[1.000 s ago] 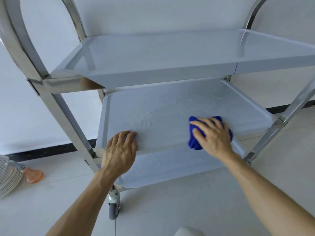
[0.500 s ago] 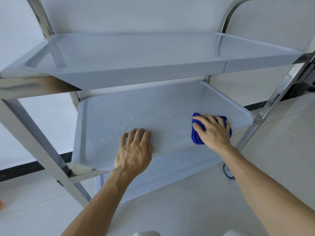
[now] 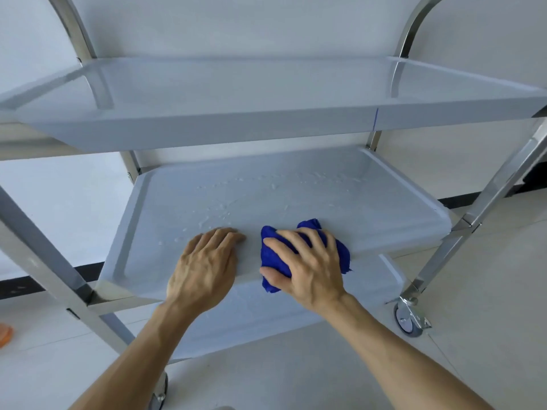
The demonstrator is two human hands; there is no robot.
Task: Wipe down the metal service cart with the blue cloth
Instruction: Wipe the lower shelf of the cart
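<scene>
The metal service cart point(image 3: 488, 184) fills the view, with a top shelf point(image 3: 207, 125), a middle shelf point(image 3: 384, 208) and a lower shelf point(image 3: 370, 279). Water droplets lie across the middle shelf. My right hand point(image 3: 307, 264) grips the bunched blue cloth point(image 3: 273, 255) and presses it on the middle shelf's front rim. My left hand point(image 3: 204, 264) rests on the same rim just left of the cloth, fingers laid over the edge onto the shelf surface.
A caster wheel point(image 3: 407, 319) stands at the cart's right front leg and another point(image 3: 158, 392) at the left front. An orange object point(image 3: 4, 335) lies on the pale floor at far left. A white wall with a black skirting strip stands behind.
My right hand has slid the blue cloth leftward along the front rim, closing most of the gap to my left hand. My left hand stays on the rim. The view shifted.
</scene>
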